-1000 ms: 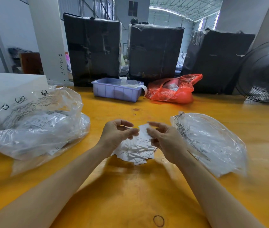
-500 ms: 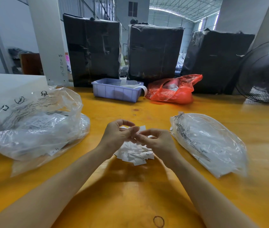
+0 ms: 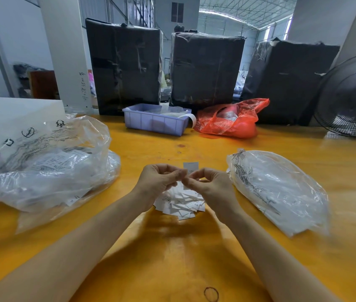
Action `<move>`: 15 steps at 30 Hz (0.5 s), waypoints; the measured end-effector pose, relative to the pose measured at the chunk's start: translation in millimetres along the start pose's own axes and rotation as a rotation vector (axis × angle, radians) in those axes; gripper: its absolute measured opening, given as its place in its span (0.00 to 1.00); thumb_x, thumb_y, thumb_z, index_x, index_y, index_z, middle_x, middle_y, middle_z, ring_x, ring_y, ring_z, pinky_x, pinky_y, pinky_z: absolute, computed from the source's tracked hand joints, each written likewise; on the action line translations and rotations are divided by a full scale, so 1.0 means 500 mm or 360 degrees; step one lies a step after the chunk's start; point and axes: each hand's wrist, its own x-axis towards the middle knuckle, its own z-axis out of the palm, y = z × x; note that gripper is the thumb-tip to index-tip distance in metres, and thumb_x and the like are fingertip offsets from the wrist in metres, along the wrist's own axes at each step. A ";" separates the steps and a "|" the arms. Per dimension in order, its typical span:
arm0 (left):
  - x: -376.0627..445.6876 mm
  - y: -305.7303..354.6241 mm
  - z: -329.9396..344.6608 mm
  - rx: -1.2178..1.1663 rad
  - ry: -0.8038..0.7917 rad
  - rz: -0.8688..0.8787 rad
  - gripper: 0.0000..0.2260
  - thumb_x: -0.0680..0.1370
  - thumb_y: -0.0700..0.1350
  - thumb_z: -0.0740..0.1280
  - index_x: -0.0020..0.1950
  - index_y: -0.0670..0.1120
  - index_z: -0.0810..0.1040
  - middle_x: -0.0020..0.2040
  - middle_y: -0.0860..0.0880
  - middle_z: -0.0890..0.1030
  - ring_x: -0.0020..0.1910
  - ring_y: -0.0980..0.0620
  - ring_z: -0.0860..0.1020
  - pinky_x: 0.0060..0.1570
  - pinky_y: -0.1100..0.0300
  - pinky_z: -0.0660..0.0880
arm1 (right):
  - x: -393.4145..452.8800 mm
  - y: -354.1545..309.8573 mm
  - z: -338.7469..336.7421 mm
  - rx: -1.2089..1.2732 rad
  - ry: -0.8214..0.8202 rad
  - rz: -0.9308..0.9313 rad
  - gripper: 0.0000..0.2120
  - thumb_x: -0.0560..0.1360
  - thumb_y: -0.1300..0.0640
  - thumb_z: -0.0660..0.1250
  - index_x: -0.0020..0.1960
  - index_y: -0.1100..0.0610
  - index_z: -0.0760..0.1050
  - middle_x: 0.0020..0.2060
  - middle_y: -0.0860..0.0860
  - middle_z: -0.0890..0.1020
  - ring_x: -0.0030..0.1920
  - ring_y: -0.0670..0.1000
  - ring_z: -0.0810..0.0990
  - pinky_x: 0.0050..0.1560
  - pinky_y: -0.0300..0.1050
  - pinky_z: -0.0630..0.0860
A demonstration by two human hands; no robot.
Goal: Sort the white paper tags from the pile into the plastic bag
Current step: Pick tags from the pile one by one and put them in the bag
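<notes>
Both hands meet above the pile: the left hand (image 3: 158, 179) and right hand (image 3: 208, 184) now pinch one white paper tag (image 3: 190, 167) together, fingertips closed on it, where a second ago they were apart. The tag stands upright at twelve o'clock of the knuckles, apparently singled out for bagging. Forearms converge from six o'clock. The plastic bag (image 3: 277, 188) lies at three o'clock; the pile of tags (image 3: 181, 204) sits directly beneath the hands.
</notes>
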 end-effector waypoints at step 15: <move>-0.006 0.000 0.004 0.0183 -0.0110 0.0133 0.01 0.70 0.40 0.73 0.40 0.44 0.83 0.34 0.51 0.84 0.29 0.58 0.78 0.32 0.69 0.74 | 0.019 -0.015 -0.031 0.0612 0.0323 0.0125 0.04 0.71 0.67 0.71 0.41 0.59 0.78 0.37 0.54 0.82 0.39 0.51 0.82 0.39 0.40 0.80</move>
